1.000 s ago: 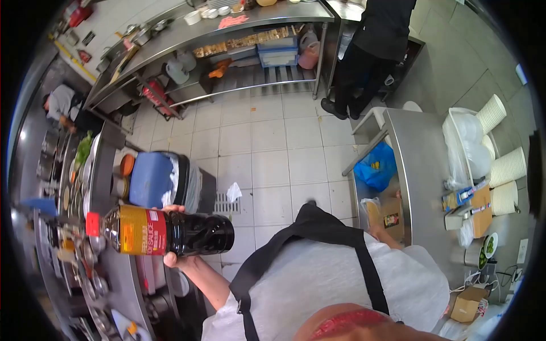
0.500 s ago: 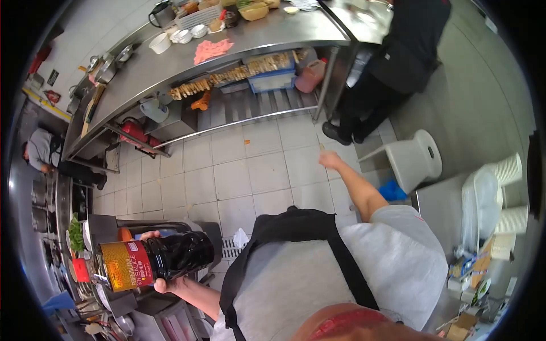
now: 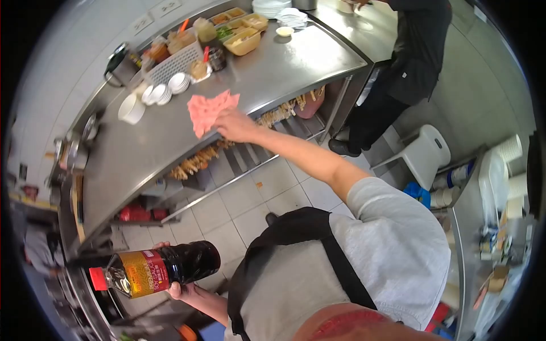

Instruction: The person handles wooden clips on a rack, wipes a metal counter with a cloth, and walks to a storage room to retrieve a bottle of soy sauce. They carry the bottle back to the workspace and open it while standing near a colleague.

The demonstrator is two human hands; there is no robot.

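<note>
My left hand (image 3: 177, 288) grips a dark soy sauce bottle (image 3: 153, 270) with a red cap and a yellow and red label, held on its side at the lower left. My right arm stretches out to the steel counter (image 3: 267, 74), and my right hand (image 3: 235, 125) rests at its front edge, touching a pink cloth (image 3: 208, 111) lying there. Whether the fingers are closed on the cloth I cannot tell. I wear a grey shirt and a black apron.
On the counter stand white bowls (image 3: 165, 91), a white basket (image 3: 173, 63), food containers (image 3: 242, 40) and a kettle (image 3: 118, 62). A person in black (image 3: 409, 62) stands at the far right by a white stool (image 3: 424, 153). Shelves run under the counter. Stacked cups (image 3: 509, 150) sit right.
My right arm has swung up from over the floor to the counter edge and reached the pink cloth. The view turned toward the counter. The bottle stays in my left hand.
</note>
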